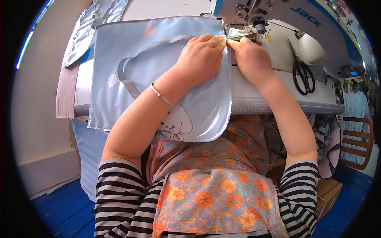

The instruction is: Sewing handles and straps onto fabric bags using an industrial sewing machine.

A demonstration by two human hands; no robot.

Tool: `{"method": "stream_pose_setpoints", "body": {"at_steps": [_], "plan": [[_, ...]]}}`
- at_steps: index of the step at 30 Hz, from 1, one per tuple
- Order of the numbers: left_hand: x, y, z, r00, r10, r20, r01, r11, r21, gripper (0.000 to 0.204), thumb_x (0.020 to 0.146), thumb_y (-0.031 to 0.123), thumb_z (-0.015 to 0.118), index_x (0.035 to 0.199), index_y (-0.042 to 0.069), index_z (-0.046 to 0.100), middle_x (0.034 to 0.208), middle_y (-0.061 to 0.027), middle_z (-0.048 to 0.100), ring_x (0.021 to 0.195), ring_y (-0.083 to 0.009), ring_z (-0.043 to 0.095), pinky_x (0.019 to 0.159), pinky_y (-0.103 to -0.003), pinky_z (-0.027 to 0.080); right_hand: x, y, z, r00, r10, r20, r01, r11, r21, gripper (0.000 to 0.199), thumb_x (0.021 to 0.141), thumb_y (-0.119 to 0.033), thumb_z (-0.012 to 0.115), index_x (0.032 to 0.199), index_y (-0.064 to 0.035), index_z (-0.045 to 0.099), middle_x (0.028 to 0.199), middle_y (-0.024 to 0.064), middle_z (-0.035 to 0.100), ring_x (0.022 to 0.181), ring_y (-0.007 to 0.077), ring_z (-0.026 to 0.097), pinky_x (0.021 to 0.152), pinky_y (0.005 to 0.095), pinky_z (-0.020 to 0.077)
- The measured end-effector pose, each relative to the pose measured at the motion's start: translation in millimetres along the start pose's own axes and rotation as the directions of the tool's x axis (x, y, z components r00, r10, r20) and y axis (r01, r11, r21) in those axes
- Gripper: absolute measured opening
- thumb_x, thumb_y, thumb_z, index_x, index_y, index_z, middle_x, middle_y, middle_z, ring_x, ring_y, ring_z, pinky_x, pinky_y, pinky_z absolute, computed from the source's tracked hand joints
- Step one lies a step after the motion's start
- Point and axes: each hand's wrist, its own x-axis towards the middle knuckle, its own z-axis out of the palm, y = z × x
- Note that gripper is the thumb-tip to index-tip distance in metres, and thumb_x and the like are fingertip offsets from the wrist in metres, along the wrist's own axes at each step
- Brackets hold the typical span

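Two hands work close together at the needle of a white sewing machine (278, 23). The left hand (200, 55) lies flat, fingers together, pressing on a light blue shiny fabric piece (131, 71) that covers most of the tabletop (278, 99); a thin bracelet (160, 95) sits on its wrist. The right hand (250, 57) is just beside it, fingertips pinching the right edge of the same fabric directly in front of the presser foot (238, 31), so the two forefingers nearly touch. A grey strap (127, 79) makes a curved loop on the fabric, left of the left hand, and passes under its fingers. The rounded near end of the fabric hangs over the tabletop edge toward the person's lap, and a cartoon drawing (176, 125) is printed there, partly hidden by the left forearm. Black scissors (303, 75) lie on the machine bed to the right, well apart from the hands. More shiny fabric pieces (85, 31) are stacked at the far left of the tabletop. A wooden chair (357, 142) stands at the right edge, with pale blue material piled behind it. The person wears a flowered apron (214, 194) over striped sleeves (119, 190); the floor (63, 210) is blue.
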Motion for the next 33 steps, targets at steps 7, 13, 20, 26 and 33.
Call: {"method": "stream_pose_setpoints", "body": {"at_steps": [7, 13, 20, 26, 33], "plan": [[9.1, -15.0, 6.2, 0.998, -0.035, 0.046, 0.035, 0.999, 0.015, 0.037, 0.083, 0.012, 0.058, 0.118, 0.003, 0.066, 0.127, -0.0103, 0.065, 0.119, -0.0253, 0.058, 0.101, -0.041, 0.045, -3.8, -8.4, -6.1, 0.998, -0.041, -0.046, 0.043, 0.998, 0.044, 0.027, 0.085, -0.008, 0.062, 0.109, -0.0123, 0.072, 0.093, 0.0076, 0.066, 0.086, 0.0272, 0.066, 0.075, 0.0391, 0.0554], [-1.1, -41.2, -27.5, 0.976, -0.133, 0.173, 0.112, 0.986, 0.127, 0.048, 0.089, 0.019, 0.06, 0.134, 0.005, 0.057, 0.143, -0.0144, 0.054, 0.134, -0.0281, 0.047, 0.114, -0.043, 0.034, -18.8, -11.3, -9.4, 0.984, -0.15, -0.1, 0.165, 0.973, 0.163, 0.027, 0.079, 0.0, 0.064, 0.105, -0.0026, 0.072, 0.11, 0.0087, 0.07, 0.099, 0.0268, 0.065, 0.088, 0.0368, 0.0543], [-61.4, -124.0, -101.1, 0.87, -0.491, 0.034, 0.4, 0.745, 0.534, 0.054, 0.085, 0.019, 0.06, 0.137, 0.003, 0.054, 0.14, -0.0171, 0.055, 0.127, -0.0332, 0.054, 0.107, -0.043, 0.043, -19.2, -12.6, -10.9, 0.979, -0.177, -0.099, 0.192, 0.966, 0.173, 0.03, 0.077, 0.003, 0.063, 0.106, -0.0002, 0.07, 0.111, 0.0104, 0.07, 0.101, 0.0268, 0.065, 0.089, 0.0361, 0.0543], [-81.5, -179.3, -111.9, 0.703, -0.688, 0.183, 0.573, 0.699, 0.428, 0.046, 0.087, 0.015, 0.057, 0.131, 0.0, 0.056, 0.109, -0.0172, 0.07, 0.097, -0.0307, 0.069, 0.087, -0.041, 0.055, -14.0, -17.1, -11.0, 0.976, -0.195, -0.094, 0.208, 0.964, 0.163, 0.034, 0.076, 0.005, 0.063, 0.109, -0.0002, 0.069, 0.112, 0.0106, 0.07, 0.102, 0.0267, 0.065, 0.09, 0.0358, 0.0541], [-56.3, -75.8, -128.9, 0.742, -0.641, 0.197, 0.426, 0.225, -0.876, 0.039, 0.096, 0.008, 0.055, 0.133, -0.002, 0.055, 0.09, -0.0041, 0.063, 0.077, -0.0085, 0.059, 0.077, -0.026, 0.054, -13.3, -12.9, -11.6, 0.984, -0.163, -0.078, 0.176, 0.961, 0.215, 0.032, 0.078, 0.006, 0.062, 0.108, 0.0001, 0.07, 0.11, 0.0118, 0.07, 0.101, 0.0285, 0.065, 0.089, 0.0375, 0.0541]]}}
